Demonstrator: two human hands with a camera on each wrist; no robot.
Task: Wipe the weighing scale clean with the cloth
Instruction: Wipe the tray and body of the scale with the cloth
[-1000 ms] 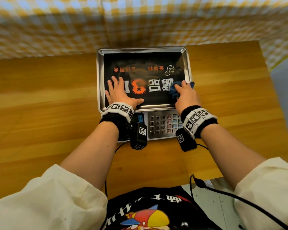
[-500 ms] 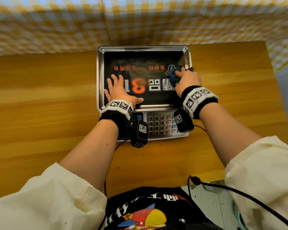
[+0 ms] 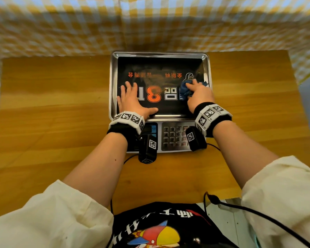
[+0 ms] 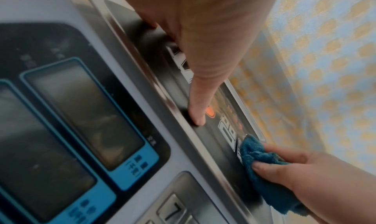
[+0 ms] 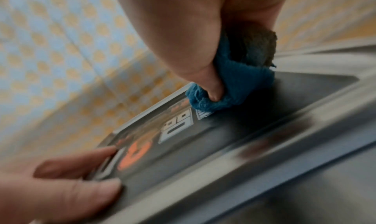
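Sitting near the middle of the wooden table (image 3: 61,113), one weighing scale (image 3: 161,54) is taking up most of the working space — a steel tray with a raised rim and a dark printed surface, with two blue-framed displays (image 4: 85,113) and one keypad (image 3: 175,138) along the near edge. It is looking rigid and fairly heavy, and its smooth top is likely to be slippery under a wipe, so steadying it by pressing down on the tray (rather than gripping the thin rim) is seeming the sensible hold. The left hand (image 3: 132,101) is doing just that: it is lying flat on the near-left part of the tray with fingers spread and straight, the thumb stretched along the near edge. The right hand (image 3: 199,94) is curling its fingers round one blue cloth (image 3: 185,90), bunching it into a wad and pressing it onto the tray's right side, just inside the right rim. The cloth is looking soft, light and fluffy — easy to crumple, best held bunched in the palm so that a broad face is meeting the surface. A faint smear is showing across the middle of the print, so the wiping is appearing unfinished. Two hands, one cloth, one scale.
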